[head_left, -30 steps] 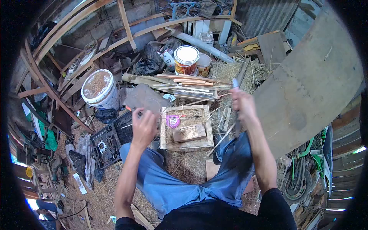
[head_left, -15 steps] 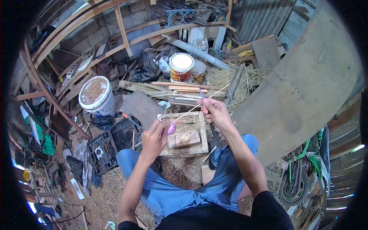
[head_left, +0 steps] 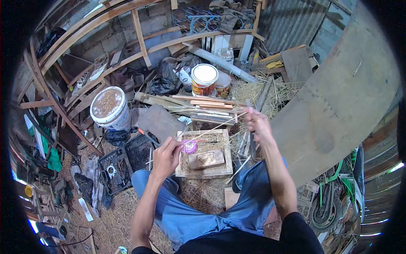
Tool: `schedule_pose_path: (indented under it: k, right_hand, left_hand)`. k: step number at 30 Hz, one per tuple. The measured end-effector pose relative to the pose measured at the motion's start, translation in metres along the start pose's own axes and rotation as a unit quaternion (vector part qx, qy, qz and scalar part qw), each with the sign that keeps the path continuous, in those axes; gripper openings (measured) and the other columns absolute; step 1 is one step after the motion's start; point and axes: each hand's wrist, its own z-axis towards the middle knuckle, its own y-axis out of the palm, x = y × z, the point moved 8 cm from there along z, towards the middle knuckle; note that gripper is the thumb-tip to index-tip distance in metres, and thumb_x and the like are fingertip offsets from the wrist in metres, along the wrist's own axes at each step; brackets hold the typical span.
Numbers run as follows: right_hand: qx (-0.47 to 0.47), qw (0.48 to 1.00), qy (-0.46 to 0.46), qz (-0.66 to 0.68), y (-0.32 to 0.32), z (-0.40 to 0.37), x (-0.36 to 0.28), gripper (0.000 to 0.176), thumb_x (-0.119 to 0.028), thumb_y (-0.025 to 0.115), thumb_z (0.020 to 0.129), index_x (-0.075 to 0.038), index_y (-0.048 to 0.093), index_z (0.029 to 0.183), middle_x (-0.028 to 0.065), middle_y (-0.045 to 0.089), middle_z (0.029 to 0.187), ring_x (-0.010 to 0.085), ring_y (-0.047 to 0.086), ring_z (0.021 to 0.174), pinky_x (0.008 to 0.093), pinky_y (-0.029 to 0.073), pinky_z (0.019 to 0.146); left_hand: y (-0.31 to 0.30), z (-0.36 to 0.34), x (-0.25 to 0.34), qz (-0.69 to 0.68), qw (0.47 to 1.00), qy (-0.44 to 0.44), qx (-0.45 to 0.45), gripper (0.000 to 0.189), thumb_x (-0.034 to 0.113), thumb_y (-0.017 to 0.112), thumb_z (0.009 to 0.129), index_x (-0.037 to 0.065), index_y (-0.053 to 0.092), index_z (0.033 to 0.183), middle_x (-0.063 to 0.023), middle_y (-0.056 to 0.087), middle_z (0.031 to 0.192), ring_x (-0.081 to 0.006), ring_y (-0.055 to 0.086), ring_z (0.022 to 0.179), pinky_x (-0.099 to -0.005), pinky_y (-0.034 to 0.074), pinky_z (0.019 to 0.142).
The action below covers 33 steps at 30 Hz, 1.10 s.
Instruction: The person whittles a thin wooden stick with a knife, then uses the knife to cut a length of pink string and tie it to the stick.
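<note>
From where I stand, the matter is the line between the two hands. A thin pale strip (head_left: 215, 127), of bamboo or perhaps straw, is in the air above the wooden box (head_left: 204, 173). Its long axis goes on a slant: it begins at the left edge of the box, crosses above the far edge, and ends beyond the far right corner. The left hand (head_left: 164, 158) is at the near end, with thumb and fingertips pinched together upon the strip. From these fingers the strip lies forward and to the right.

The right hand (head_left: 259, 126) is at the far end, outside the far right corner. Its fingers are closed around a knife (head_left: 248, 103), whose pale end stands above the fist. Whether the strip touches the blade or the fingers there, I cannot tell, because this hand is somewhat blurred. Inside the box, the wooden block (head_left: 207, 159) lies toward the near edge, and the purple round object (head_left: 190, 147) is near the left edge.

Half a second before, the right hand was closer to the left one, and a long part of the strip projected past the knife. Now the hands are wider apart, and the right hand has reached the strip's far end.
</note>
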Motion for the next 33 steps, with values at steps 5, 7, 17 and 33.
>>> schedule_pose_path:
  k: [5, 7, 17, 33]
  right_hand:
    - [0.075, 0.994, -0.042, -0.060, -0.058, -0.005, -0.044, 0.029, -0.024, 0.053, 0.095, 0.000, 0.054, 0.111, -0.0092, 0.039, 0.064, -0.0017, 0.030, 0.048, 0.0149, 0.023, 0.040]
    - [-0.032, 0.988, 0.005, -0.150, 0.003, -0.036, -0.040, 0.039, -0.030, 0.053, 0.096, 0.000, 0.052, 0.121, -0.0082, 0.041, 0.064, -0.0017, 0.031, 0.049, 0.0146, 0.023, 0.040]
    - [-0.170, 0.982, 0.056, -0.067, 0.117, -0.053, 0.045, 0.032, -0.028, 0.052, 0.097, -0.001, 0.059, 0.113, -0.0045, 0.044, 0.065, 0.0009, 0.029, 0.047, 0.0179, 0.021, 0.041]
    - [-0.031, 0.995, 0.054, -0.073, 0.035, -0.032, 0.018, 0.031, -0.029, 0.056, 0.094, 0.000, 0.059, 0.103, -0.0049, 0.044, 0.062, 0.0014, 0.030, 0.044, 0.0174, 0.020, 0.037]
  left_hand:
    - [-0.023, -0.017, -0.044, 0.017, 0.991, -0.132, 0.016, 0.003, 0.005, 0.064, 0.081, 0.002, 0.063, 0.083, -0.0130, 0.055, 0.071, -0.0294, 0.058, 0.057, -0.0378, 0.045, 0.053]
    - [-0.009, -0.015, -0.034, 0.003, 0.995, -0.089, 0.035, 0.005, 0.003, 0.065, 0.080, 0.001, 0.063, 0.084, -0.0122, 0.055, 0.071, -0.0262, 0.057, 0.057, -0.0339, 0.045, 0.053]
    - [0.022, 0.005, 0.031, 0.032, 0.998, 0.018, 0.054, 0.005, 0.008, 0.067, 0.077, 0.008, 0.065, 0.082, -0.0053, 0.055, 0.072, -0.0241, 0.054, 0.074, -0.0363, 0.036, 0.074]
    - [0.006, -0.013, 0.027, 0.135, 0.985, 0.101, 0.024, 0.013, 0.005, 0.070, 0.071, 0.009, 0.061, 0.081, -0.0036, 0.048, 0.071, -0.0229, 0.051, 0.074, -0.0412, 0.033, 0.079]
